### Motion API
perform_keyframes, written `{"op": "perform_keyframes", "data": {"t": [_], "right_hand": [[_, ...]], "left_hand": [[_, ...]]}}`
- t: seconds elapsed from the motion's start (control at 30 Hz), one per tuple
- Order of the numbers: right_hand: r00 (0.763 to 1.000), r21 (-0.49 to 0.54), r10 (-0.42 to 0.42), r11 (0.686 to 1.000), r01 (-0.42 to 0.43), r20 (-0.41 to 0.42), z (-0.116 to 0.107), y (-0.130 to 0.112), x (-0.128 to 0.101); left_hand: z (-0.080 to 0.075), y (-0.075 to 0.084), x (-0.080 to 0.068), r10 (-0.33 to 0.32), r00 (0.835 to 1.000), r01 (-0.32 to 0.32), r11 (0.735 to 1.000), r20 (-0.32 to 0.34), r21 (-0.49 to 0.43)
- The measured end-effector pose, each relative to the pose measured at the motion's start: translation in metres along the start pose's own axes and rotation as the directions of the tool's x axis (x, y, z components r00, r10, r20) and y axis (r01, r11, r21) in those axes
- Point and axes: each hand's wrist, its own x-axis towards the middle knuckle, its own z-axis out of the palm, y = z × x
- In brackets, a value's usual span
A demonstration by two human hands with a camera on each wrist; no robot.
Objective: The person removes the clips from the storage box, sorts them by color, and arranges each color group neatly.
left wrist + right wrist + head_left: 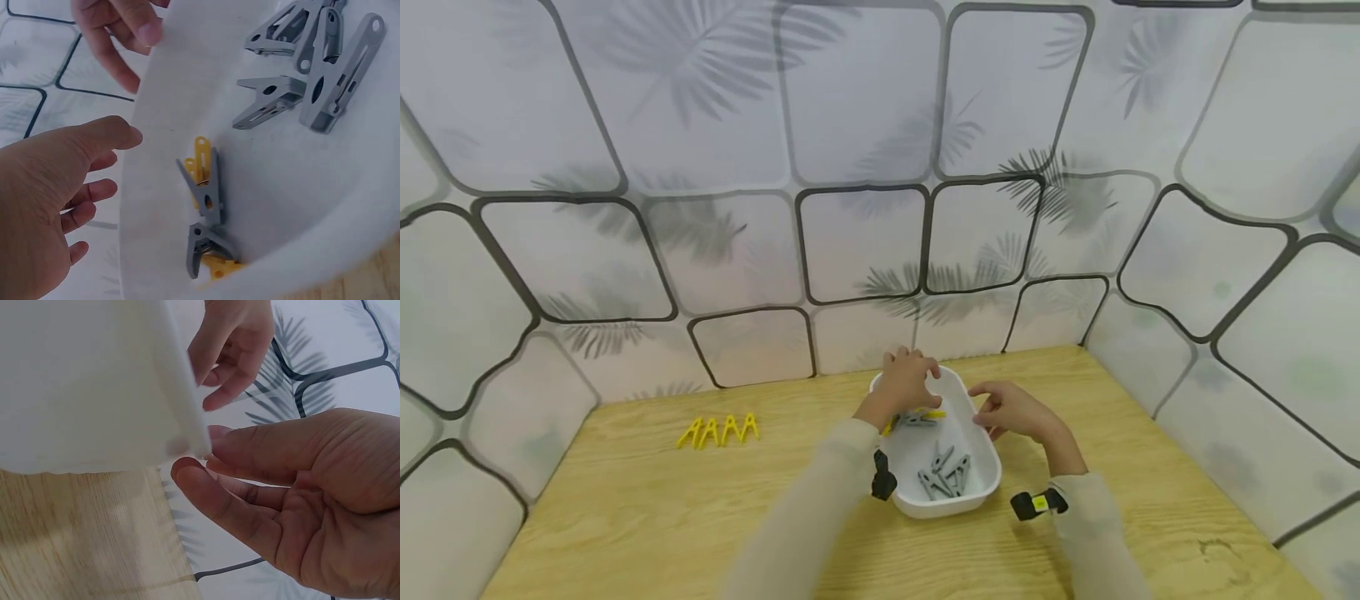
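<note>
A white plastic tray [957, 433] holds several grey clothespins [946, 475] at its near end. More grey clothespins lie in its far left part, mixed with yellow clothespins [202, 150]. My left hand [907, 382] is over the tray's far left side, its fingers loosely bent and nothing between them. In the left wrist view its thumb points toward the tray's inner wall. At the right rim is my right hand [1011, 410], thumb and fingertips against the tray's outer edge. The right wrist view shows these fingertips [187, 470] right at the tray's edge, loosely bent.
Several yellow clothespins [718, 430] stand in a row on the wooden table [647, 500], left of the tray. A patterned cloth wall [865, 242] rises behind the table and along both sides. Dark wrist cameras [883, 477] sit on both wrists.
</note>
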Motion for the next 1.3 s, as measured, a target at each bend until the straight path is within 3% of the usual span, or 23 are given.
{"op": "perform_keyframes", "data": {"t": [0.2,0.93,1.3], "right_hand": [[1.0,-0.012,-0.016,1.0,0.016,0.003,0.003,-0.001,0.002],[1.0,-0.002,-0.007,1.0,0.007,0.0,0.004,-0.002,0.001],[1.0,-0.002,0.0,1.0,0.0,-0.009,0.002,-0.001,0.001]], "left_hand": [[0.015,0.002,0.004,-0.009,0.999,0.006,0.997,0.034,0.077],[0.03,-0.001,0.007,-0.111,0.986,0.108,0.994,0.127,0.031],[0.038,0.001,0.014,-0.104,0.985,0.097,0.994,0.141,0.06]]}}
